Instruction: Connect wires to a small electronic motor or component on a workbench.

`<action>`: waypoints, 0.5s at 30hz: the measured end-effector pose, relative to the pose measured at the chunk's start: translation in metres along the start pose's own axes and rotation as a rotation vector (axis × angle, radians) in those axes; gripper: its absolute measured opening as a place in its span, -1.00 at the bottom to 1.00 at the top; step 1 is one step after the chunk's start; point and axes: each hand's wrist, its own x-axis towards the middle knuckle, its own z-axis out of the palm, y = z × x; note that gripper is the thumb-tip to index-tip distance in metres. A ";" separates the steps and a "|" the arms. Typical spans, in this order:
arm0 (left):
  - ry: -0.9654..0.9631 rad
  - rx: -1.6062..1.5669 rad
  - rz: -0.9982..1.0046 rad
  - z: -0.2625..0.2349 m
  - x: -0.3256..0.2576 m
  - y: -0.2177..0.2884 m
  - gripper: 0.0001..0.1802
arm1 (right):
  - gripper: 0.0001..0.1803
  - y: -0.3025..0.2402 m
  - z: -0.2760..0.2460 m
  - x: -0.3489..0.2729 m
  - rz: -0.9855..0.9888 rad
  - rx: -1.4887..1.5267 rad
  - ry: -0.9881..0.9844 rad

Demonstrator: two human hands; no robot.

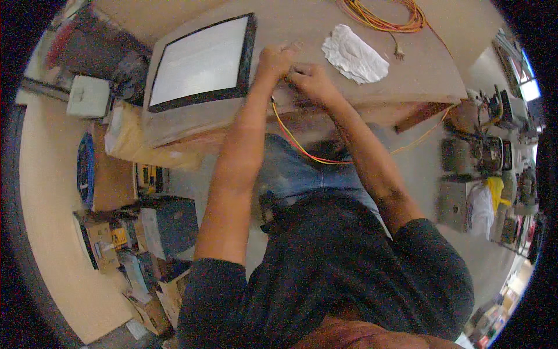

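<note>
Over the near edge of the table [430,84], my two hands are close together. My left hand [276,63] looks closed, its fingers blurred and partly turned away. Beside it my right hand [312,82] is curled into a fist, knuckles up. Whatever they pinch is hidden or too small to name. A red and yellow cable [317,158] shows just below my left wrist, sags past the table edge over my lap and rises to the right. Whether it runs into my hands I cannot tell. Right of them lies a crumpled white cloth [353,55].
A black-framed white panel [200,63] lies on the table to the left. At the far right is a coil of orange cable [395,26] with a plug-like end [398,53]. Boxes [104,247] stand on the left; a metal cabinet [456,203] is at the right.
</note>
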 end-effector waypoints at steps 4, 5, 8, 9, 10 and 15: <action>0.007 -0.277 -0.128 -0.027 -0.013 0.032 -0.48 | -0.69 -0.033 0.003 -0.078 -0.536 -0.473 -0.107; -0.058 -0.216 -0.145 -0.035 -0.014 0.043 -0.42 | -0.68 -0.041 0.001 -0.075 -0.475 -0.438 -0.115; 0.157 -0.073 0.179 0.000 0.029 -0.014 -0.33 | -0.68 -0.047 -0.017 -0.030 -0.431 -0.412 -0.073; 0.139 -0.083 0.185 0.001 0.027 0.005 -0.33 | -0.69 -0.026 -0.038 -0.008 -0.445 -0.420 0.048; 0.049 -0.349 -0.066 -0.014 0.018 0.040 -0.31 | -0.70 -0.017 -0.055 0.005 -0.477 -0.541 0.132; 0.036 -0.816 -0.429 -0.046 -0.019 0.056 -0.36 | -0.67 -0.029 -0.063 0.043 -0.557 -0.821 0.309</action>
